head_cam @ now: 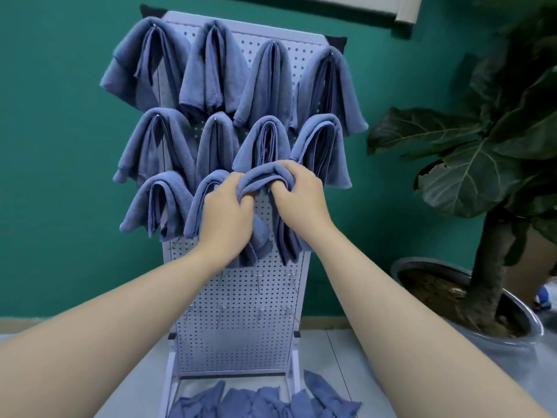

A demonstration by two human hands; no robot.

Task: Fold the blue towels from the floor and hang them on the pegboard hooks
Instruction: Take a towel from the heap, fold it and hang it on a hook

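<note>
Both hands were up at the pegboard (pixel 241 297), working one folded towel (pixel 265 176) at the third row. The left hand (pixel 226 209) had its fingers curled into the towel's left fold, gripping it. The right hand (pixel 298 191) had its fingers hooked over the top of the same towel, knuckles bent, tips tucked into the cloth. Couldn't see the hook under it, so no idea if it was actually seated.

No writing or labels anywhere that I could read.

Count on the board: four hung towels in the top row, four in the second, and two more left of the held one in the third, so ten hung (pixel 211 70) plus this one. Below the hands, bare hooks (pixel 259 282) stuck out of the board, too thin to count properly. At the foot of the board lay a pile of loose towels (pixel 265 402) on the floor. Right of the board stood a potted plant (pixel 488 176).
</note>
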